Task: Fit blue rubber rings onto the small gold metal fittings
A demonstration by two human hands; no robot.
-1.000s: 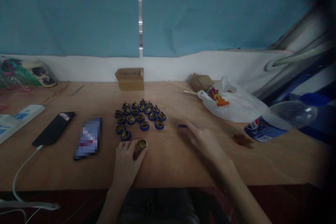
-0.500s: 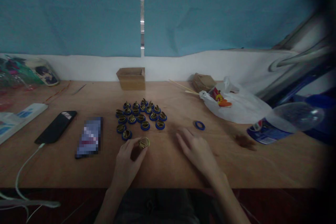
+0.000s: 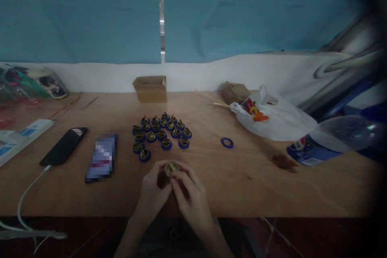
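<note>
Between my two hands is a small round brass-coloured metal piece, with a raised bar across its face. My left hand grips it from the left with thumb and fingers. From the right, my right hand closes on the same piece, its fingertips over the near edge. Just beyond my hands lies a group of several similar brass pieces set in blue rings, many with a flap standing up. A loose blue ring lies flat on the table to the right, apart from both hands.
On the wooden table are a black phone, a blurred-out phone and a power strip at left. Behind stands an open cardboard box. A white plastic bag and a lying bottle are at right.
My right hand has moved left from beside the blue ring to the brass piece and now grips it. My left hand has shifted slightly right with the piece.
</note>
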